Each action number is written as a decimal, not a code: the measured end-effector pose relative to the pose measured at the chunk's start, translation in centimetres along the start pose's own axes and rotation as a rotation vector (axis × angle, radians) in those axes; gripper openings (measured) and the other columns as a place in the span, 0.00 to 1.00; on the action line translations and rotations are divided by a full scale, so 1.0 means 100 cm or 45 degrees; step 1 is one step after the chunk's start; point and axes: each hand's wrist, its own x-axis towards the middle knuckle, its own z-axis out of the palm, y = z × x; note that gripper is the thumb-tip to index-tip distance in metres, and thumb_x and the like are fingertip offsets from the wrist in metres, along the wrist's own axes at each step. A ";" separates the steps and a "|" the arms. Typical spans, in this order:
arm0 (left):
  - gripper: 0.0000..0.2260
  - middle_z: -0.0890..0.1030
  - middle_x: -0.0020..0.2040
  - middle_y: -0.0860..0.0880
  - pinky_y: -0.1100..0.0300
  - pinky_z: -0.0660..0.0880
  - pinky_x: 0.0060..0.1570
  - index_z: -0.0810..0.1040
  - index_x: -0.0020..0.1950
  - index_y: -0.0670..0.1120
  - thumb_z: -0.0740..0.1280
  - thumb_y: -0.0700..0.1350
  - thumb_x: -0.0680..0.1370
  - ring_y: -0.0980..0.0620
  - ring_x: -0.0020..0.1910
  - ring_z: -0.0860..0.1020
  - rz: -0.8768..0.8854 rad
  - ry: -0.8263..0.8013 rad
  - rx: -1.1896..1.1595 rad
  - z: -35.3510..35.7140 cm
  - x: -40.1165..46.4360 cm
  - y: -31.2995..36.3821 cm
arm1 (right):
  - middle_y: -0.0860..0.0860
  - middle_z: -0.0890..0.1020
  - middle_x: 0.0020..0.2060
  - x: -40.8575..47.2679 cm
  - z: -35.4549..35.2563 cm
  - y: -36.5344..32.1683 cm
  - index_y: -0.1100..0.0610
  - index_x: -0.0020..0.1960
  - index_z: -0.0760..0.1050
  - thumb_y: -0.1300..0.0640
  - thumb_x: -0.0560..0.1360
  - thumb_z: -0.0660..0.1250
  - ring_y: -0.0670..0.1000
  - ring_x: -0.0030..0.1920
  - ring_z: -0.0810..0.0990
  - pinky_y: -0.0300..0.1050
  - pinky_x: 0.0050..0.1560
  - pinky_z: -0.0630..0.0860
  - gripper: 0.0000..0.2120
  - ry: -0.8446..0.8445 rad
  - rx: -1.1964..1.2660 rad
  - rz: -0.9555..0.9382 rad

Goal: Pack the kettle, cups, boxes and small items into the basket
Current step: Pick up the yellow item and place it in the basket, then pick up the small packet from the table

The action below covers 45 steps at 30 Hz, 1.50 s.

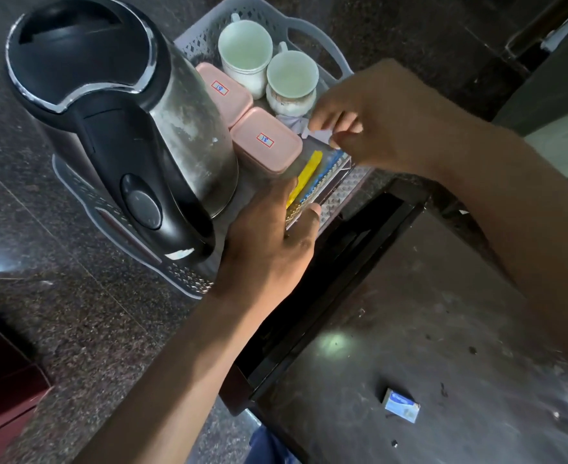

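Small blue-and-white box (402,409): lies alone on the dark floor at the near right, well apart from the basket. Whether it belongs to the packing cannot be told.

Left hand (269,236): fingers fairly straight and laid flat, pressing on the near end of a clear tray of sachets (319,182), apparently steadying it. It curls round nothing.

Tray of sachets: sits in the near right corner of the basket (296,20), holding yellow and blue sachets in rows, just beside the nearer pink box (266,142).

Right hand (376,122): reaches in from the right, thumb and fingers pinching a small pale paper packet (316,132) over the far end of the tray. What the packet contains is too small to tell.

Kettle (115,122): steel body, black lid and handle, upright in the left part of the basket, touching or nearly touching the pink boxes.

Second pink box (224,90): farther back, labelled like the first; both lids on.

Two white cups (245,51): upright and empty at the far right end, touching each other.

Step in hand, by judgement: small items, the last category; kettle, cups and boxes are already in.

Next move calls for: lowering the packet into the tray or the gap beside the nearer cup, and letting go without disturbing the sachet rows.
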 end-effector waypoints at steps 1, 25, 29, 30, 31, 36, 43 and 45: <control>0.20 0.84 0.71 0.46 0.78 0.64 0.62 0.79 0.79 0.46 0.71 0.44 0.86 0.54 0.65 0.79 0.033 0.008 0.001 -0.001 -0.004 0.001 | 0.54 0.88 0.53 -0.016 -0.002 -0.001 0.56 0.60 0.86 0.65 0.77 0.72 0.52 0.49 0.87 0.53 0.59 0.83 0.14 0.097 0.062 0.002; 0.27 0.73 0.85 0.43 0.36 0.65 0.85 0.74 0.83 0.42 0.72 0.42 0.83 0.39 0.87 0.68 0.282 -0.392 0.331 0.104 -0.169 -0.036 | 0.53 0.78 0.64 -0.367 0.237 -0.022 0.47 0.67 0.77 0.59 0.64 0.80 0.60 0.60 0.81 0.53 0.46 0.85 0.32 -0.072 0.299 0.818; 0.38 0.61 0.91 0.46 0.44 0.57 0.89 0.65 0.88 0.46 0.76 0.51 0.82 0.40 0.91 0.58 0.289 -0.550 0.652 0.124 -0.189 -0.058 | 0.52 0.79 0.61 -0.365 0.238 -0.025 0.47 0.64 0.79 0.57 0.68 0.74 0.59 0.58 0.81 0.53 0.42 0.84 0.24 0.029 0.243 0.844; 0.39 0.59 0.91 0.47 0.44 0.57 0.89 0.64 0.89 0.47 0.76 0.53 0.81 0.40 0.91 0.57 0.296 -0.566 0.718 0.128 -0.193 -0.063 | 0.53 0.80 0.60 -0.365 0.237 -0.026 0.47 0.63 0.80 0.53 0.70 0.69 0.60 0.57 0.82 0.53 0.42 0.84 0.21 0.066 0.246 0.839; 0.40 0.57 0.92 0.46 0.43 0.57 0.88 0.63 0.89 0.47 0.76 0.54 0.81 0.40 0.91 0.56 0.300 -0.577 0.765 0.132 -0.196 -0.068 | 0.53 0.81 0.59 -0.364 0.235 -0.028 0.48 0.62 0.80 0.49 0.71 0.63 0.60 0.56 0.82 0.53 0.42 0.84 0.21 0.093 0.252 0.835; 0.44 0.47 0.93 0.45 0.41 0.54 0.89 0.62 0.90 0.45 0.79 0.51 0.79 0.37 0.92 0.47 0.310 -0.624 0.830 0.144 -0.206 -0.083 | 0.53 0.81 0.58 -0.366 0.238 -0.027 0.48 0.61 0.81 0.50 0.71 0.64 0.60 0.56 0.83 0.53 0.41 0.83 0.20 0.143 0.227 0.834; 0.49 0.57 0.91 0.41 0.35 0.61 0.87 0.67 0.87 0.42 0.86 0.44 0.70 0.33 0.91 0.55 0.344 -0.528 0.838 0.149 -0.212 -0.094 | 0.50 0.82 0.53 -0.360 0.230 -0.028 0.48 0.57 0.83 0.56 0.70 0.72 0.57 0.51 0.82 0.44 0.44 0.75 0.16 0.279 0.368 0.920; 0.49 0.56 0.92 0.41 0.36 0.61 0.87 0.66 0.88 0.43 0.86 0.46 0.71 0.34 0.91 0.55 0.357 -0.523 0.846 0.149 -0.212 -0.095 | 0.49 0.84 0.51 -0.352 0.218 -0.030 0.51 0.57 0.85 0.60 0.71 0.74 0.54 0.48 0.84 0.46 0.45 0.81 0.14 0.389 0.556 0.914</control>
